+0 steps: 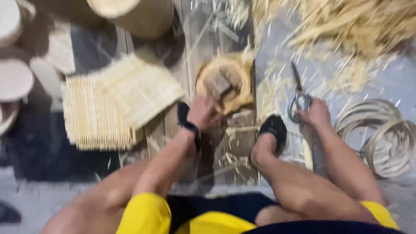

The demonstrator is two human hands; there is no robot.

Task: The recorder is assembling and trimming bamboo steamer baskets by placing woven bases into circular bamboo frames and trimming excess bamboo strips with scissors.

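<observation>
Head view: looking down on a person seated low on the floor, blurred by motion.
Lap: yellow shorts point(147, 214) and bare knees fill the bottom edge.
Foot: a black slipper point(274, 130) rests on the plank point(216, 143), just beside the right forearm.
Left wrist: a dark watch band point(190, 127) circles it.
Left hand point(201, 113): closed in a loose fist at the near rim of the round wooden block point(225, 84); blur hides whether anything sits inside the fist.
Right hand point(315, 115): fingers curled around the handles of the scissors point(299, 97), blades pointing away from the body.
Round wooden block: lies on the plank between the two hands, with a small dark tool point(220, 84) resting on its top.
Woven mats point(117, 102): two pale slatted squares, overlapping, to the left of the left hand, the upper one turned at an angle.
Bamboo hoops point(381, 134): several thin rings, stacked and overlapping, on the floor to the right of the right arm.
Shavings point(355, 30): a large pile of pale strips at the far right, with loose bits scattered toward the scissors.
Far left: round pale discs point(13, 80) at the edge.
Far top: a round basket point(134, 13), partly cut off.
</observation>
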